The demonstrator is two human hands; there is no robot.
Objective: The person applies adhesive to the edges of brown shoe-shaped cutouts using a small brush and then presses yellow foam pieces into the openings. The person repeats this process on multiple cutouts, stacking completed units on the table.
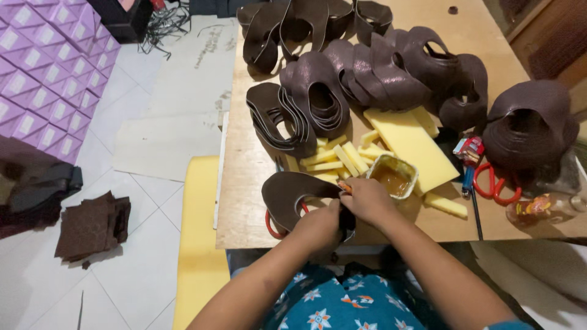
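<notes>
- Brown leather shoe upper (290, 194) lies at the table's (244, 208) near edge; my left hand (319, 225) pinches it.
- My right hand (367, 200) grips a small orange-tipped tool (344, 187), glue tub (392, 175) just beside.

A single head-worn camera looks steeply down and forward from above the person's lap, close to the near edge of the wooden worktop (244, 177). It takes in the worktop up to its far edge. The tiled floor (140, 269) fills the left side.
</notes>
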